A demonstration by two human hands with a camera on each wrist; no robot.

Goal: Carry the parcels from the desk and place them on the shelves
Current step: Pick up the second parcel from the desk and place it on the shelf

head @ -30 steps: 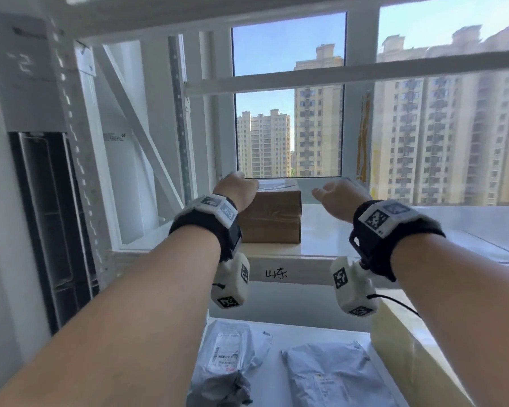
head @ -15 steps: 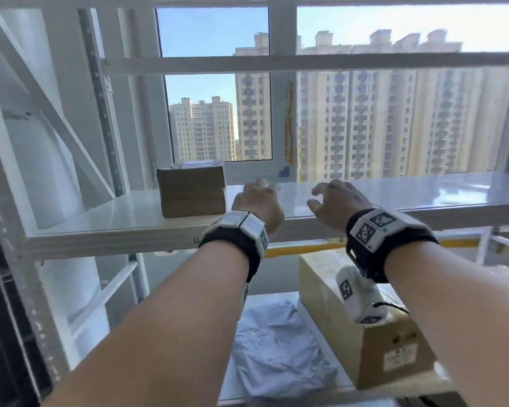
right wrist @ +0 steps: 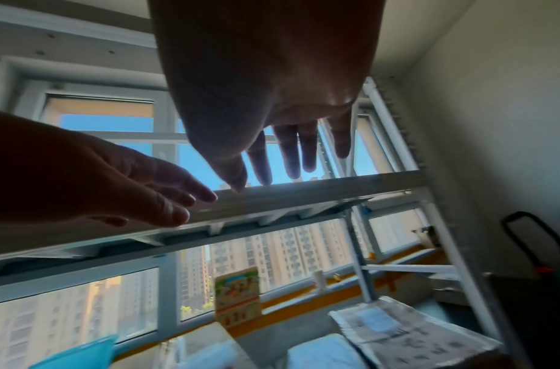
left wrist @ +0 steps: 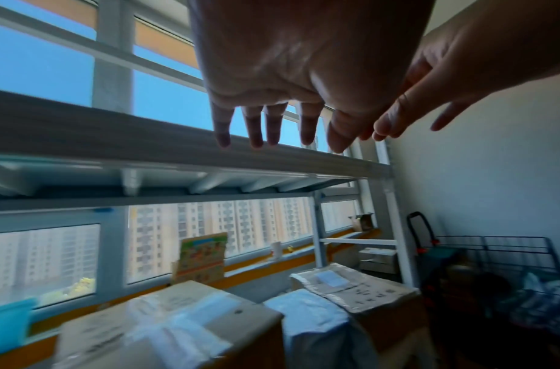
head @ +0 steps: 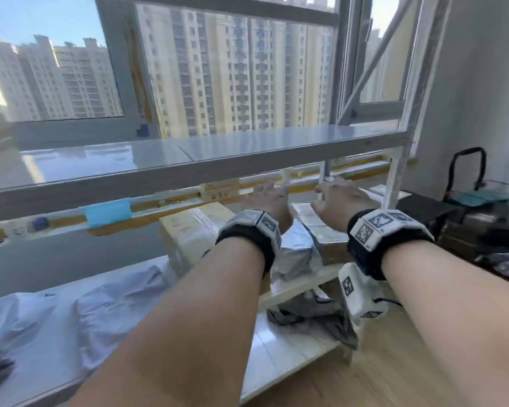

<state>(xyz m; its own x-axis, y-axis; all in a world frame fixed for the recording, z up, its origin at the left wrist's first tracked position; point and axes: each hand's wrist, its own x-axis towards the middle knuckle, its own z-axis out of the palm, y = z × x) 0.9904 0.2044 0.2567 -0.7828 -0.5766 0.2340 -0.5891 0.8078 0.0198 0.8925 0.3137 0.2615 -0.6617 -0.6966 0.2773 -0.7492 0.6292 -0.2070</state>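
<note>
Both my hands hang in the air in front of the white metal shelving, and neither holds anything. My left hand (head: 269, 198) and right hand (head: 340, 196) sit side by side just below the upper shelf board (head: 188, 154), fingers loosely straight. The left wrist view shows the left hand (left wrist: 272, 124) spread before the shelf edge (left wrist: 146, 142); the right wrist view shows the right hand (right wrist: 288, 154) likewise. On the lower shelf stand a cardboard box (head: 188, 227), a grey plastic parcel (head: 294, 254) and a second box (head: 321, 230). Pale bagged parcels (head: 86, 306) lie to the left.
A crumpled grey bag (head: 306, 315) lies on the bottom shelf. A black hand cart (head: 467, 171) and a wire basket (left wrist: 493, 252) stand by the right wall. A blue tub (head: 108, 211) and a colourful box (left wrist: 203, 254) sit on the window sill. Wooden floor (head: 394, 362) lies below.
The view has swung right along the shelving, so the brown box at the left end is out of sight. Both hands have drawn back from the upper shelf and sunk below its edge.
</note>
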